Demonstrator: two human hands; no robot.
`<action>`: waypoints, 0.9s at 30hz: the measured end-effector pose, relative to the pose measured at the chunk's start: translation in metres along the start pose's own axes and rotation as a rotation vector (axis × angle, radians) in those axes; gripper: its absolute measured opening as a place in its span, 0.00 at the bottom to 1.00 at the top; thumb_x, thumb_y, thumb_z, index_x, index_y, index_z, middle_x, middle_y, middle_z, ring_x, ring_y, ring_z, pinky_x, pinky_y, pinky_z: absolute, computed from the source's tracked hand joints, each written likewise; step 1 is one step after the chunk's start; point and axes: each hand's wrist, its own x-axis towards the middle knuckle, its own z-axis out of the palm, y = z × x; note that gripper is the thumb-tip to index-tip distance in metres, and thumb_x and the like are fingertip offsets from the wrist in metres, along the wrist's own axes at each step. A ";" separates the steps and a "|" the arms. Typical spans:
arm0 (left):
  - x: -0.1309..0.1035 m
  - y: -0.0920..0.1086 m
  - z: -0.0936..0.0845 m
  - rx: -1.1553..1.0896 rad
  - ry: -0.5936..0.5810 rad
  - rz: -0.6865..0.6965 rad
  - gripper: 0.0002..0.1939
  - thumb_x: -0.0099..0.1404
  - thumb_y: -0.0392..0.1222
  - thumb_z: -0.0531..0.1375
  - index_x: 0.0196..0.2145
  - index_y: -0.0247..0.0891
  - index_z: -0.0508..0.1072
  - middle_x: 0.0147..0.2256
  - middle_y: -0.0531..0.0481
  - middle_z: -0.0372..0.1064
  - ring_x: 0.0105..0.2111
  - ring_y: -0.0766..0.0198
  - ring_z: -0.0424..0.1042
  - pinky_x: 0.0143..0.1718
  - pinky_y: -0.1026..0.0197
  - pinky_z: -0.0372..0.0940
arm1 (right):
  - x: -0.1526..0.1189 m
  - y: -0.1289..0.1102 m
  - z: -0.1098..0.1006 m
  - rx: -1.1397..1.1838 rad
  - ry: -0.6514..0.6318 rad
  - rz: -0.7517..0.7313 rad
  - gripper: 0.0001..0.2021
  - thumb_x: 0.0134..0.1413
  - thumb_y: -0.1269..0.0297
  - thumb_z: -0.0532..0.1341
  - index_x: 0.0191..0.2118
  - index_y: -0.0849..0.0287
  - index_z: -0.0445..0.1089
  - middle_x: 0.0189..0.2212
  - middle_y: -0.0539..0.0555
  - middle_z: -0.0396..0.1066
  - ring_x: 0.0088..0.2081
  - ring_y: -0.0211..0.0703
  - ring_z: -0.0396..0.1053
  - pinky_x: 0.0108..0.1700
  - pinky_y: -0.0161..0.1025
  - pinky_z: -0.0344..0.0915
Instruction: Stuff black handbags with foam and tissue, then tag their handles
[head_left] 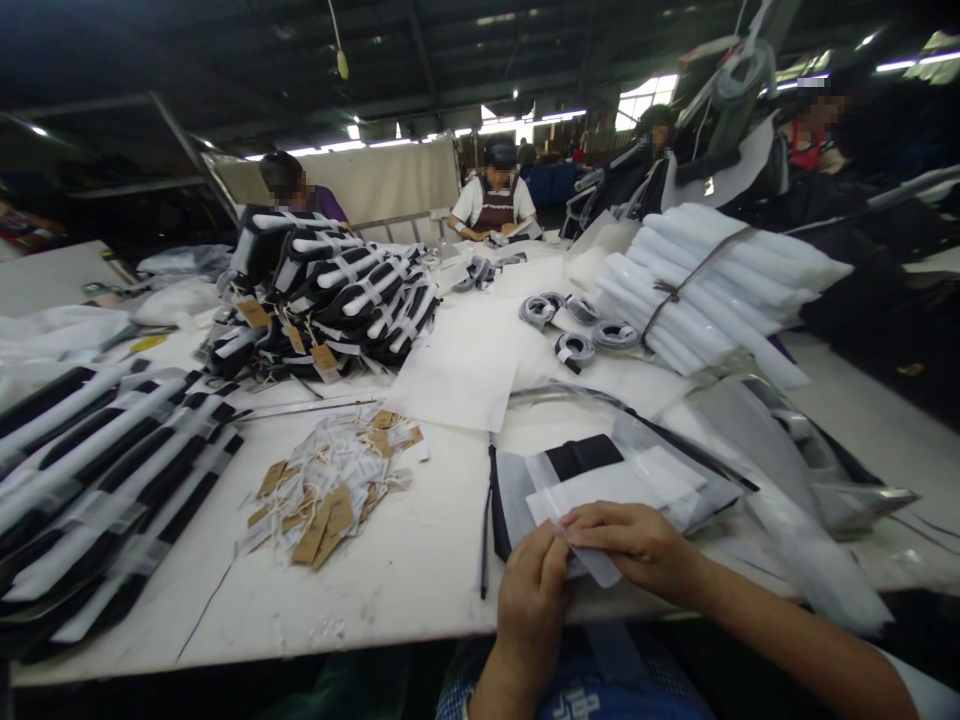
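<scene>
A grey and black fabric item (517, 490), perhaps a folded bag, lies in front of me at the table's near edge. White foam sheet (592, 490) covers part of its top. A translucent strip (602, 568) runs across it, and its loose end hangs down toward me. My left hand (534, 580) is closed with its fingertips pinching the strip. Beside it, my right hand (634, 545) presses the same strip between thumb and fingers. The fingertips of both hands nearly meet, and the exact grip is partly hidden.
Paper tags with strings (322, 500) lie heaped at left. Strapped black-and-white bundles (97, 500) fill the left side, with another stack (337, 280) behind. Coiled grey straps (574, 350) and a tied foam bundle (712, 280) sit at right. Several people work beyond the table.
</scene>
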 end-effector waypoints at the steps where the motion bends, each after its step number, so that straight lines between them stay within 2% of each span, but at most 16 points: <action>1: -0.002 0.000 0.001 -0.005 0.005 -0.016 0.14 0.73 0.42 0.53 0.52 0.35 0.70 0.46 0.40 0.76 0.48 0.59 0.76 0.48 0.59 0.74 | -0.002 0.001 0.001 -0.021 0.004 -0.028 0.15 0.66 0.73 0.55 0.52 0.54 0.74 0.43 0.56 0.77 0.50 0.41 0.74 0.54 0.40 0.72; 4: -0.003 -0.001 0.001 -0.010 0.047 -0.048 0.14 0.72 0.37 0.54 0.53 0.36 0.70 0.49 0.39 0.74 0.50 0.59 0.75 0.47 0.60 0.74 | -0.006 0.005 0.005 -0.086 0.041 -0.149 0.15 0.66 0.73 0.55 0.53 0.58 0.73 0.42 0.58 0.78 0.50 0.41 0.74 0.56 0.41 0.71; 7: 0.002 0.000 -0.001 0.001 0.059 -0.002 0.17 0.72 0.31 0.52 0.55 0.35 0.70 0.55 0.37 0.69 0.58 0.57 0.68 0.52 0.57 0.72 | -0.009 0.005 0.009 -0.192 0.086 -0.274 0.13 0.66 0.73 0.56 0.51 0.62 0.73 0.42 0.60 0.78 0.51 0.42 0.73 0.56 0.41 0.71; 9: 0.005 0.000 -0.003 0.017 0.033 0.057 0.18 0.72 0.30 0.51 0.57 0.34 0.69 0.56 0.39 0.70 0.61 0.55 0.65 0.54 0.55 0.71 | -0.009 -0.003 0.008 -0.243 0.061 -0.327 0.12 0.65 0.73 0.56 0.50 0.64 0.73 0.43 0.61 0.78 0.52 0.44 0.73 0.57 0.44 0.70; 11: 0.008 -0.001 -0.006 0.033 -0.009 0.104 0.18 0.73 0.31 0.50 0.57 0.34 0.70 0.53 0.44 0.74 0.60 0.55 0.66 0.54 0.55 0.71 | -0.007 -0.016 0.001 -0.203 -0.008 -0.345 0.10 0.66 0.69 0.57 0.47 0.65 0.74 0.40 0.60 0.78 0.50 0.45 0.74 0.57 0.45 0.70; 13: 0.009 -0.001 -0.007 0.037 -0.044 0.128 0.18 0.74 0.32 0.49 0.56 0.34 0.71 0.52 0.46 0.75 0.57 0.57 0.69 0.53 0.56 0.72 | -0.001 -0.027 -0.009 -0.121 -0.047 -0.302 0.11 0.67 0.62 0.57 0.41 0.63 0.74 0.34 0.58 0.78 0.43 0.44 0.76 0.52 0.42 0.73; 15: 0.009 -0.001 -0.008 0.035 -0.061 0.141 0.19 0.74 0.30 0.48 0.56 0.34 0.71 0.53 0.46 0.74 0.56 0.58 0.71 0.52 0.56 0.72 | 0.009 -0.028 -0.019 -0.125 -0.011 -0.201 0.13 0.68 0.60 0.56 0.38 0.60 0.75 0.33 0.56 0.78 0.39 0.41 0.76 0.48 0.38 0.73; 18: 0.009 -0.001 -0.008 0.048 -0.049 0.154 0.19 0.73 0.28 0.48 0.56 0.33 0.71 0.53 0.45 0.74 0.55 0.58 0.71 0.52 0.56 0.72 | 0.033 -0.005 -0.030 -0.317 0.049 0.023 0.11 0.67 0.65 0.55 0.47 0.59 0.74 0.44 0.58 0.78 0.48 0.45 0.74 0.53 0.43 0.70; 20: 0.009 -0.001 -0.007 0.061 -0.029 0.160 0.19 0.73 0.28 0.48 0.55 0.33 0.72 0.53 0.45 0.74 0.55 0.58 0.72 0.51 0.56 0.72 | 0.050 0.020 -0.030 -0.418 -0.062 0.180 0.15 0.66 0.62 0.57 0.53 0.59 0.72 0.51 0.60 0.75 0.57 0.52 0.68 0.60 0.53 0.63; 22: 0.009 -0.001 -0.005 0.072 -0.017 0.164 0.19 0.74 0.29 0.47 0.55 0.33 0.72 0.52 0.46 0.75 0.55 0.58 0.72 0.51 0.56 0.72 | 0.066 0.041 -0.027 -0.424 -0.248 0.298 0.18 0.66 0.59 0.56 0.56 0.59 0.71 0.55 0.62 0.72 0.62 0.58 0.63 0.63 0.63 0.55; 24: 0.008 -0.001 -0.004 0.084 -0.012 0.167 0.20 0.74 0.29 0.46 0.55 0.34 0.72 0.52 0.47 0.75 0.55 0.58 0.72 0.50 0.57 0.72 | 0.077 0.053 -0.022 -0.382 -0.384 0.351 0.17 0.67 0.59 0.54 0.55 0.58 0.71 0.56 0.62 0.71 0.63 0.58 0.62 0.64 0.67 0.50; 27: 0.006 -0.002 -0.002 0.099 -0.008 0.174 0.19 0.74 0.29 0.47 0.55 0.34 0.72 0.53 0.48 0.74 0.55 0.58 0.71 0.50 0.56 0.73 | 0.088 0.059 -0.014 -0.334 -0.456 0.334 0.16 0.68 0.61 0.52 0.51 0.57 0.74 0.53 0.59 0.74 0.58 0.54 0.67 0.65 0.67 0.46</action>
